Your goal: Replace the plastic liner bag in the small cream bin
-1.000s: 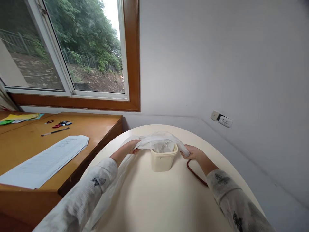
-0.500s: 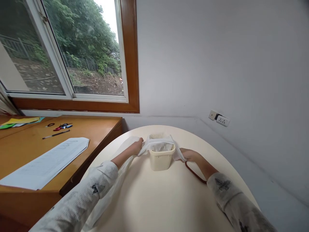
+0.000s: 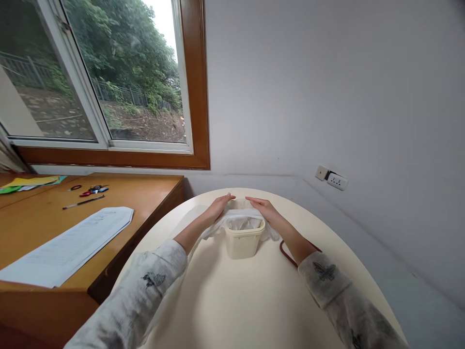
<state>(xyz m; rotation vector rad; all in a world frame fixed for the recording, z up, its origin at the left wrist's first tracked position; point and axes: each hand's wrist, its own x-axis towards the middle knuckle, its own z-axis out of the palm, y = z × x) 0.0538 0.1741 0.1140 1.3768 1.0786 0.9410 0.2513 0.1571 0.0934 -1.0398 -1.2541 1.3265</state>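
Two hands of yours frame the cream container (image 3: 242, 246), which stands upright on the round table (image 3: 254, 300), near its far edge. Your left hand (image 3: 217, 209) and right hand (image 3: 268, 211) have their fingers stretched out, laid upon the white plastic bag (image 3: 245, 213); neither is clenched. Probably they lie on opposite sides so that the film is pressed down evenly and the container does not slip. The near rim is bare, while film sags inside. Your palms are hidden, so the pressure I cannot tell. Your left sleeve (image 3: 152, 278) covers some trailing film, and your right forearm (image 3: 292, 238) interrupts the brown loop (image 3: 286, 254).
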